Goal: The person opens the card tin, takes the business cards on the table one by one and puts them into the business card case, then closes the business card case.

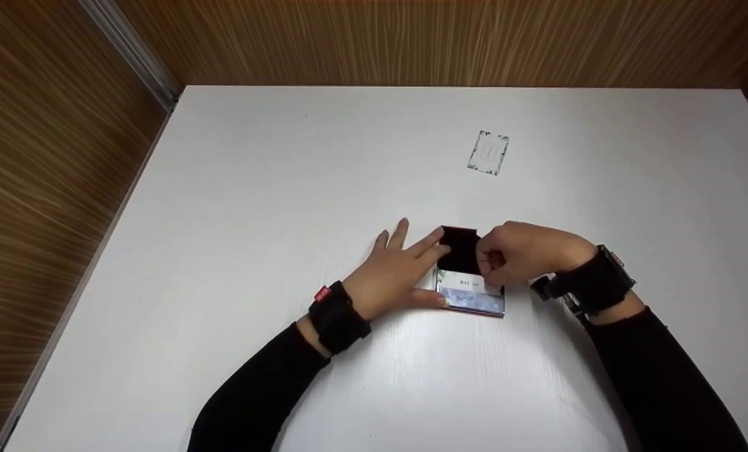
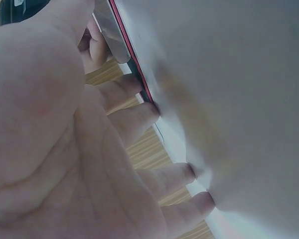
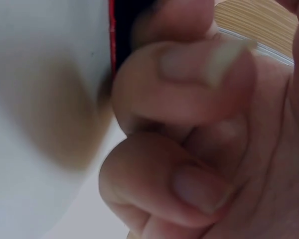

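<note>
An unfolded card case with a black inside and thin red edges lies on the white table. Its lower half holds a pale printed card, above a shiny bluish band. My left hand has its fingers spread, two fingertips on the case's left edge and the thumb at its lower left; the other fingertips touch the table, as the left wrist view shows. The right hand has curled fingers and pinches at the card's upper right corner, which it covers. Curled fingers fill the right wrist view beside the red edge.
A second card with a leafy border lies flat farther back on the white table. Wood-grain panels stand along the back and left sides. Both wrists wear black straps.
</note>
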A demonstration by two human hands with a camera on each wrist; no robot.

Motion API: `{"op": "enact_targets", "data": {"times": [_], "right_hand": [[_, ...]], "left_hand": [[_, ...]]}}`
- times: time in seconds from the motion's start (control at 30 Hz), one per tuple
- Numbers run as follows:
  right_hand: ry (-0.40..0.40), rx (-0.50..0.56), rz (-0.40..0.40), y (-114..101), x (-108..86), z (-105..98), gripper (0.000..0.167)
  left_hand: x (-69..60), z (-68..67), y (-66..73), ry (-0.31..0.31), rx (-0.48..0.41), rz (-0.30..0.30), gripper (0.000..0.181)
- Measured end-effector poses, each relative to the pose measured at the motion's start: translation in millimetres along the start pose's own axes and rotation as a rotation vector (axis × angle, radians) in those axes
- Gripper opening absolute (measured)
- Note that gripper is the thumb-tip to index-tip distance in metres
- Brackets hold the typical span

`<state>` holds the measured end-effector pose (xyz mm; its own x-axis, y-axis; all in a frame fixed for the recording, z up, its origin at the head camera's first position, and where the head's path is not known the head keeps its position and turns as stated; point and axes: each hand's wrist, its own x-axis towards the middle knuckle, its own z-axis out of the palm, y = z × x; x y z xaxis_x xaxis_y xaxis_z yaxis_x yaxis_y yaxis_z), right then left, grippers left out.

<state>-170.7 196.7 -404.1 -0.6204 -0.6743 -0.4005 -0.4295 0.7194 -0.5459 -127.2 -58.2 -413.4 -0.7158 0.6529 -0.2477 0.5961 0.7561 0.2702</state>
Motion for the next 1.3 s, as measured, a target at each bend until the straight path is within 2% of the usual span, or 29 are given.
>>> {"op": "enact_targets", "data": {"times": [0.17,0.23,0.3,0.4,0.5,0.6,0.73,0.87,1.03,1.3], "right_hand": [[-0.007,0.011,-0.024,2,0.8,-2,0.017],[0.036,0.018,-0.024,5,0.1,-4,0.019],[0.140,0.006,-0.023,7,-0.1,-6,0.018],[0.344,-0.052,0.004,13,0.9,-7,0.013],[0.455,-0.110,0.025,23,2.9,-8,0.037],[0.455,-0.123,0.022,33,3.5,-11,0.058],[0.410,-0.125,0.040,42,3.1,-14,0.068],[0.342,-0.131,0.101,48,5.6,-17,0.075],[0.335,-0.135,0.135,54,9.0,-23,0.076],[0.376,-0.166,0.119,54,8.6,-28,0.068]], "left_hand": [[-0.2,0.7,-0.5,0.003,-0.008,-0.003,0.087],[0.1,0.9,-0.3,0.000,-0.009,-0.007,0.088],[0.3,1.3,-0.2,-0.006,-0.008,-0.012,0.088],[0.3,2.8,-0.1,-0.012,-0.001,-0.016,0.088],[1.4,3.4,-0.4,-0.006,0.001,-0.010,0.088],[4.1,4.3,-0.3,0.006,0.001,-0.003,0.087],[7.8,7.3,0.0,0.007,-0.012,0.004,0.087],[10.1,8.8,-0.1,-0.001,-0.019,0.004,0.087],[12.3,9.6,1.3,0.005,-0.009,0.022,0.087],[8.5,8.1,-1.3,0.008,-0.015,0.027,0.087]]}}
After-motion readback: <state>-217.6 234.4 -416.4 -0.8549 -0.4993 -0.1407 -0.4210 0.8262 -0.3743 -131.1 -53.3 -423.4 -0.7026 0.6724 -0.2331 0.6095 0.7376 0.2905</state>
